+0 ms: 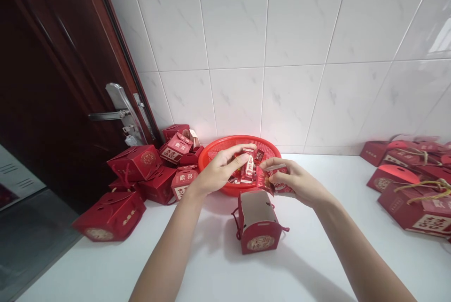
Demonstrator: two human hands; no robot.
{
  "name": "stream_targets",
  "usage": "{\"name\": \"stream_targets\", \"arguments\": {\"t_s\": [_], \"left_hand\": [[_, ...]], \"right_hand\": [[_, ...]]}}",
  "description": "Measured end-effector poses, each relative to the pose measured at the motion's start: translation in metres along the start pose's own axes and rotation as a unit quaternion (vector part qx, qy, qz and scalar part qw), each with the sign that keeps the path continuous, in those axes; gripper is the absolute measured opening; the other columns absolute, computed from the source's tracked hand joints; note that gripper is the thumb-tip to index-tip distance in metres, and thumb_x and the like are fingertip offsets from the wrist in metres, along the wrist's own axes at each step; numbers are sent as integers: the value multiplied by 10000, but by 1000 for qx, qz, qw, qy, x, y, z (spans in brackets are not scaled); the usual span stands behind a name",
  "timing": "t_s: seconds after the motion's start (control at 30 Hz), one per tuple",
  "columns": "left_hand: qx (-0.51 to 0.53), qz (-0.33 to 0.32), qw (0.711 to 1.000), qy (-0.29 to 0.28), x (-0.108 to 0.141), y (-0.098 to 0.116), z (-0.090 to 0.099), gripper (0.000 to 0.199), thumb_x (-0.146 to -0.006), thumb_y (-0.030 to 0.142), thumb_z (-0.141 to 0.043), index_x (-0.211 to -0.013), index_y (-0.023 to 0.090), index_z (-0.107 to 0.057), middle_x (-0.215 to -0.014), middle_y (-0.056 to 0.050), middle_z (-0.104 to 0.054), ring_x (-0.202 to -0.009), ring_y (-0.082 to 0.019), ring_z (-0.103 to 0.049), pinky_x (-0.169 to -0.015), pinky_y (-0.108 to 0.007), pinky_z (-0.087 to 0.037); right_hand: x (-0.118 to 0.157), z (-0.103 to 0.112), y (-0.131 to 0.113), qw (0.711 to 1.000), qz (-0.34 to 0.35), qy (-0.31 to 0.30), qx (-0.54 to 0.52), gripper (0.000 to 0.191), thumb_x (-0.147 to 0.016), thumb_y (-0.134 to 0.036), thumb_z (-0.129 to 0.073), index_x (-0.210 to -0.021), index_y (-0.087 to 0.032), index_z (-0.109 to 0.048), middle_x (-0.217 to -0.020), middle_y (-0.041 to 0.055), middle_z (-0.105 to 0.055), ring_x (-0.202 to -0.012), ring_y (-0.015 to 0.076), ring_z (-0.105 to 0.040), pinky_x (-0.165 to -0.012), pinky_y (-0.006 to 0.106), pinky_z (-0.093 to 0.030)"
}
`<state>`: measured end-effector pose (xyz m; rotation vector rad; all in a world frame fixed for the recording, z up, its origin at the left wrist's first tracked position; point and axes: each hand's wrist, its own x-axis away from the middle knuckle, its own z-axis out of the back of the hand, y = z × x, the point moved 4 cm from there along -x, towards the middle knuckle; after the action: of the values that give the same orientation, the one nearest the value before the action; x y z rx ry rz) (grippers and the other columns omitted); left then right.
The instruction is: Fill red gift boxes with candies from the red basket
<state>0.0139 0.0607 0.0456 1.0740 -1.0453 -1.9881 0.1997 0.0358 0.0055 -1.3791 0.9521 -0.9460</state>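
Note:
Between the thumb and fingers of my left hand [223, 166] is a red and white wrapped candy bar [249, 169], held over a red plastic basket [239, 141]. My right hand [298, 180] is closed on red candy packets [282, 182] at the basket's right front edge. More wrapped sweets [234, 180] lie in the basket, partly covered by my hands. Just in front stands a red gift box [260, 242] with its top open and cord handles at its sides. Its pale inside shows, but its bottom is hidden.
Closed red gift boxes [112, 217] are piled on the left, close to a dark door [45, 58] with a metal handle [109, 115]. Another group of red boxes [419, 198] sits at the right. A tiled wall [236, 95] rises behind the white tabletop [211, 264].

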Motion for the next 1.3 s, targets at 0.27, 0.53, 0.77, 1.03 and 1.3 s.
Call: {"name": "stream_targets", "arguments": {"t_s": [0.27, 0.53, 0.77, 1.03, 1.3], "left_hand": [[-64, 47, 996, -39, -1, -3, -8, 326, -974, 456, -459, -807, 193, -553, -761, 25, -525, -689, -129, -476, -664, -253, -403], [-123, 73, 983, -115, 0, -7, -13, 300, -912, 432, -530, -727, 199, -490, -708, 37, -480, -674, -134, -477, -621, -251, -369], [-214, 126, 940, -235, 16, 0, -7, 293, -836, 388, -597, -623, 193, -545, -621, 30, -523, -579, -126, -477, -531, -247, -321], [-244, 99, 949, -171, 12, 3, -5, 312, -890, 453, -556, -740, 198, -653, -662, 11, -626, -624, -157, -560, -573, -253, -365], [-277, 112, 934, -196, 13, -5, -6, 273, -844, 414, -587, -706, 193, -669, -637, 3, -607, -583, -152, -526, -529, -249, -329]], "right_hand": [[-1, 1, -1, 999, 29, 38, 5, 359, -759, -377, -762, -1061, -211, -659, -762, 12, -653, -671, 140, -579, -673, 319, -493], [1, 2, -5, 994, 53, 79, 56, 344, -783, -405, -744, -1071, -226, -680, -817, 26, -666, -691, 148, -605, -658, 314, -530], [6, 14, -14, 988, 60, 117, 76, 269, -804, -387, -699, -1023, -234, -670, -1016, 74, -717, -767, 169, -661, -637, 284, -512], [5, 1, -10, 991, 37, 130, 1, 205, -723, -308, -603, -899, -233, -532, -637, 3, -643, -510, 155, -559, -498, 286, -457], [0, -23, -1, 993, 41, 105, -40, 147, -681, -310, -584, -785, -224, -524, -650, -5, -584, -568, 169, -566, -480, 277, -471]]}}
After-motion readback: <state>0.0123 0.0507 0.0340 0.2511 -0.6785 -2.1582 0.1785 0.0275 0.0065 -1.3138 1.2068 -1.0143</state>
